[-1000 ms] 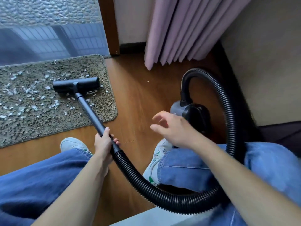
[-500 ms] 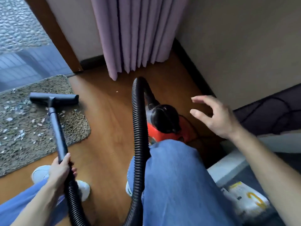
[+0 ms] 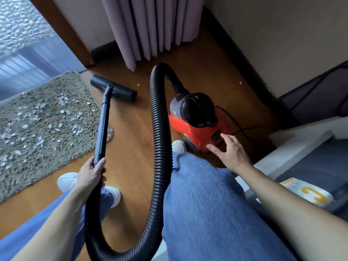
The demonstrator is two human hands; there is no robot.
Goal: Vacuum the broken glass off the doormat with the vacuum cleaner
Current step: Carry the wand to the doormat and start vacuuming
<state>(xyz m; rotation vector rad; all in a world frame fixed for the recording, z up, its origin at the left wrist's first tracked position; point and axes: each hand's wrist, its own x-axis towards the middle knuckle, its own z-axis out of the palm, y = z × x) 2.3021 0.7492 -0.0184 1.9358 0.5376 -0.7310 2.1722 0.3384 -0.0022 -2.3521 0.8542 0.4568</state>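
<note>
Gripping wand (image 3: 102,129) in left hand (image 3: 92,174); right hand (image 3: 230,153) spread, fingertips (image 3: 223,136) just beside switch (image 3: 216,136). Risks shoving vacuum cleaner (image 3: 195,129), hose (image 3: 160,140) tug scattering broken glass (image 3: 62,99).

floor (image 3: 130,132): brown wood | curtain (image 3: 150,25): mauve, pleated | wall (image 3: 282,34): beige, dark skirting (image 3: 243,59) | glass door (image 3: 18,34): textured, daylit

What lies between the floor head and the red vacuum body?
In the head view, the ribbed hose arcs up between the floor head and the vacuum body; otherwise only wood floor.
</note>
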